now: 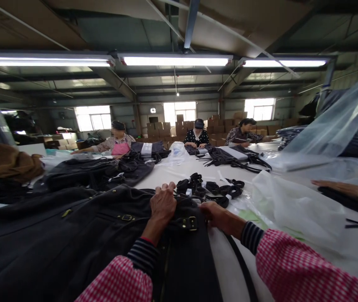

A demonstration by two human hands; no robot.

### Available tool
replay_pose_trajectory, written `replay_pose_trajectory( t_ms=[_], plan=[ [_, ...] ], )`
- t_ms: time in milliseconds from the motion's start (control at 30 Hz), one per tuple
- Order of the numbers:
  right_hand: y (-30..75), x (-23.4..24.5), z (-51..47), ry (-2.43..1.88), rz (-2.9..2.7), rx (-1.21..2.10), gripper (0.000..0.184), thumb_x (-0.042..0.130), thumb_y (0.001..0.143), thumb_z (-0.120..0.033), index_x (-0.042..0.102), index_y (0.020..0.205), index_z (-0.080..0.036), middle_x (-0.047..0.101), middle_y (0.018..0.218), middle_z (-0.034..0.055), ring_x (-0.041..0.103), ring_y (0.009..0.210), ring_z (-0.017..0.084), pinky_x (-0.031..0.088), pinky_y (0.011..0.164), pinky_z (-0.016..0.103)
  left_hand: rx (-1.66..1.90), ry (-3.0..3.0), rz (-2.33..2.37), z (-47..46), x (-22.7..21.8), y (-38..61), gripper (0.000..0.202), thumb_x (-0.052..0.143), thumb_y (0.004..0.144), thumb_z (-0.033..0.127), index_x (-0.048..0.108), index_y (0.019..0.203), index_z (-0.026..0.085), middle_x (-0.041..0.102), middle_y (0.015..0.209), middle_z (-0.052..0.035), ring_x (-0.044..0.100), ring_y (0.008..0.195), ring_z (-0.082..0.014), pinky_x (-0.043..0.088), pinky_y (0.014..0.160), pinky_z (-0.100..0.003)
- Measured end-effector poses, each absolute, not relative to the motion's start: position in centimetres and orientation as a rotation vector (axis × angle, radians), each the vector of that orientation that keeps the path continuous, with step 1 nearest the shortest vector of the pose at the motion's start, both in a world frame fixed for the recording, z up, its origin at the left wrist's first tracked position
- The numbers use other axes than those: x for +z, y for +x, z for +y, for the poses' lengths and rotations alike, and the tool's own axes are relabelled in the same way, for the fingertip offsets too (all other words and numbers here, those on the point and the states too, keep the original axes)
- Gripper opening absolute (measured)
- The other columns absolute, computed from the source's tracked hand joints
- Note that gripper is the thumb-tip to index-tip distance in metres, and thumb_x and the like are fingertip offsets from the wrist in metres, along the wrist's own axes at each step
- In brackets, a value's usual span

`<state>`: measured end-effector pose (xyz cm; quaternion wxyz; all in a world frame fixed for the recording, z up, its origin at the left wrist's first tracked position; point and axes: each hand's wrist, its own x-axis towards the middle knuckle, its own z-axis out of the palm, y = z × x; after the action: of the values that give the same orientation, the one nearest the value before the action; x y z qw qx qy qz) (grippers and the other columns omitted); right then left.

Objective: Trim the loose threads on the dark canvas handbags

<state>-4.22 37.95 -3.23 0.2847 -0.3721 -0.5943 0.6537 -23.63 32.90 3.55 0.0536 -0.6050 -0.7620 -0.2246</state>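
— Where is the dark coat (81,239) lying?
— It is spreading over the frame's lower left on the white table (166,174), its brass buckle (192,223) sitting at lower centre.
— And the hands?
— The left hand (163,204) is clenching a coat fold just above the buckle. The right hand (214,214) is touching the edge beside it; whether it is gripping, I cannot tell. Rolled black belts (212,189) are lying just beyond both hands.

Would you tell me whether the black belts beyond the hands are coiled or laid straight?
Coiled: the black belts lie in looped bundles, several wrapped with white bands.
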Motion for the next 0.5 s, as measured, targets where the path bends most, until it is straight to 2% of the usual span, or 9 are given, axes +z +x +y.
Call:
replay_pose_trajectory(
  t_ms=[67, 100, 167, 233, 300, 433, 500],
  plan=[
    [-5.4, -2.7, 38.4, -1.028, -1.538, 1.690, 0.022, 0.063, 0.066, -0.036, 0.061, 0.077, -0.016, 0.061, 0.072, 0.0008, 0.055, 0.062, 0.013, 0.039, 0.051, 0.022, -0.747, -1.853, -2.272, 32.7, 3.7, -23.6, 0.047, 0.046, 0.089, 0.007, 0.062, 0.127, 0.029, 0.063, 0.131, -0.0088, 0.048, 0.128, -0.0308, 0.041, 0.098, -0.045],
    [-5.9, -2.3, 38.5, -1.038, -1.514, 1.643, 0.020, 0.065, 0.063, -0.031, 0.060, 0.076, -0.017, 0.059, 0.070, -0.0006, 0.054, 0.061, 0.012, 0.038, 0.052, 0.022, -0.809, -1.883, -2.258, 32.7, 3.9, -23.5, 0.044, 0.048, 0.091, 0.010, 0.064, 0.126, 0.030, 0.062, 0.133, -0.0079, 0.044, 0.132, -0.0310, 0.038, 0.102, -0.047],
    [-6.6, -1.4, 38.3, -0.988, -1.503, 1.507, 0.022, 0.066, 0.059, -0.023, 0.063, 0.080, -0.017, 0.060, 0.071, -0.0020, 0.053, 0.064, 0.012, 0.039, 0.056, 0.022, -0.954, -1.951, -2.267, 32.9, 4.3, -23.4, 0.026, 0.050, 0.097, 0.028, 0.070, 0.114, 0.028, 0.067, 0.125, -0.0091, 0.048, 0.130, -0.0326, 0.035, 0.105, -0.050],
    [-6.8, -0.4, 37.9, -0.868, -1.547, 1.356, 0.026, 0.065, 0.059, -0.019, 0.067, 0.086, -0.017, 0.062, 0.073, -0.0022, 0.055, 0.068, 0.013, 0.042, 0.061, 0.023, -1.075, -1.986, -2.321, 33.1, 4.8, -23.5, 0.038, 0.047, 0.098, 0.050, 0.074, 0.094, 0.023, 0.073, 0.103, -0.0126, 0.058, 0.117, -0.0358, 0.037, 0.102, -0.051],
    [-6.8, 0.1, 37.5, -0.761, -1.607, 1.248, 0.026, 0.064, 0.062, -0.019, 0.069, 0.088, -0.018, 0.062, 0.071, -0.0020, 0.055, 0.068, 0.015, 0.043, 0.062, 0.025, -1.186, -2.017, -2.352, 33.3, 5.4, -23.6, 0.046, 0.047, 0.095, 0.058, 0.073, 0.085, 0.021, 0.074, 0.089, -0.0122, 0.064, 0.103, -0.0350, 0.042, 0.095, -0.048],
    [-6.4, 0.3, 36.8, -0.717, -1.741, 1.099, 0.024, 0.062, 0.068, -0.020, 0.071, 0.090, -0.018, 0.066, 0.081, 0.0010, 0.057, 0.075, 0.018, 0.046, 0.067, 0.028, -1.602, -2.189, -2.190, 33.7, 5.8, -23.4, 0.034, 0.055, 0.091, 0.052, 0.070, 0.092, 0.021, 0.074, 0.090, -0.0053, 0.067, 0.089, -0.0241, 0.047, 0.079, -0.031],
    [-6.0, 0.8, 36.6, -0.689, -1.843, 0.979, 0.021, 0.063, 0.071, -0.022, 0.072, 0.090, -0.019, 0.068, 0.091, 0.0031, 0.059, 0.079, 0.019, 0.048, 0.070, 0.029, -1.828, -2.206, -2.106, 33.9, 5.6, -23.1, 0.035, 0.059, 0.087, 0.052, 0.069, 0.090, 0.019, 0.073, 0.086, -0.0044, 0.065, 0.081, -0.0212, 0.046, 0.070, -0.027]
  ],
)
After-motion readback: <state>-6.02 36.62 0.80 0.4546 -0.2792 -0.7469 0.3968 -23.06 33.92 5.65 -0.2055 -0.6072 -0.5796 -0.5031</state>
